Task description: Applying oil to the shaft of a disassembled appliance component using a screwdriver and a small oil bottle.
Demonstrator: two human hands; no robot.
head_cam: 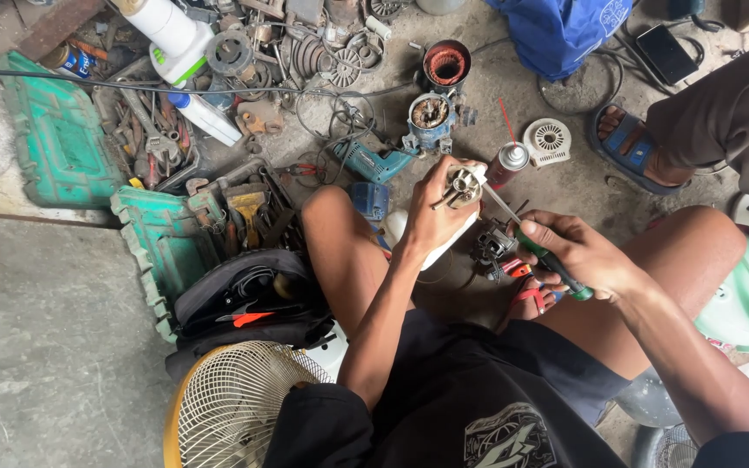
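Note:
My left hand [438, 212] is raised above my knees and grips a small round metal motor part [462, 185]. My right hand [576, 254] holds a screwdriver [522, 234] by its green handle. The thin shaft slants up and left, and its tip touches the motor part. Below the two hands, on the floor between my legs, lie a white plastic piece [440, 246] and a dark small assembly [489, 246].
Ahead lie a blue motor housing [431, 117], a copper-wound stator [446, 63], a spray can [507, 164], a teal drill [373, 160] and a white fan cover [548, 140]. Green tool trays [58, 130] and a black bag [249, 299] sit left. A fan grille [236, 407] is near. Another person's sandalled foot [639, 147] is at right.

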